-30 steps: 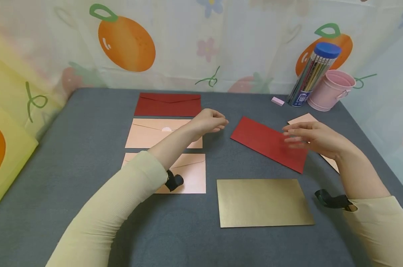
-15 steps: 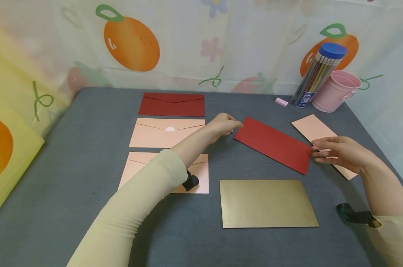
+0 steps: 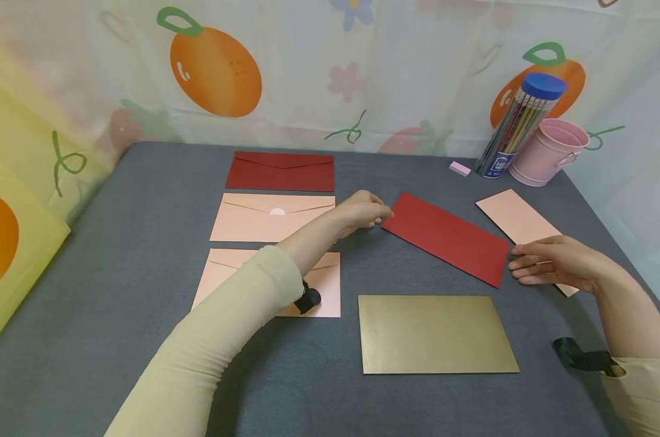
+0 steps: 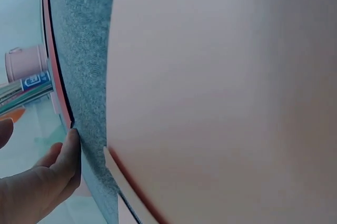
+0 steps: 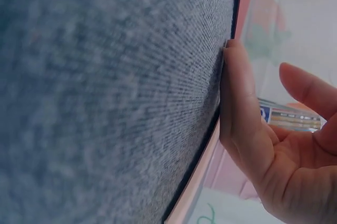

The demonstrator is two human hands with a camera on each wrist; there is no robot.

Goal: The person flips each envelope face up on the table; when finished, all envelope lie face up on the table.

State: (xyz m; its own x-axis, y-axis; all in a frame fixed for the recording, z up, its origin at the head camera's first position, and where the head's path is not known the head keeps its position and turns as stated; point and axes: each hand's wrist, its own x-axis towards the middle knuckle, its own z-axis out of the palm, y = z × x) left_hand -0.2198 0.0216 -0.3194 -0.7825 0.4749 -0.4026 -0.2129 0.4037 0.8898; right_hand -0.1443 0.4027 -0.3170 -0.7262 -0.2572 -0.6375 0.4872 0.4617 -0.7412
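A red envelope (image 3: pixel 447 240), plain side up, lies slanted right of the table's middle. At its left end is my left hand (image 3: pixel 362 210); in the left wrist view the fingers (image 4: pixel 68 155) reach its edge, the thumb held apart. My right hand (image 3: pixel 559 262) is by its right end, over part of a pink envelope (image 3: pixel 512 212). In the right wrist view the fingers (image 5: pixel 239 81) are fairly straight on or just over the grey surface, thumb apart; contact with the red edge is hard to tell. A gold envelope (image 3: pixel 439 334) lies in front.
On the left lie a dark red envelope (image 3: pixel 280 172), a pink envelope with a white round seal (image 3: pixel 248 224), and another pink one (image 3: pixel 326 291) partly under my left forearm. At the back right stand a pencil tube (image 3: pixel 518 127), a pink bucket (image 3: pixel 551 152) and an eraser (image 3: pixel 459 168).
My left hand has moved right to the red envelope's left end. My right hand has shifted right and nearer from above the red envelope to beside its right end. The envelopes stay put.
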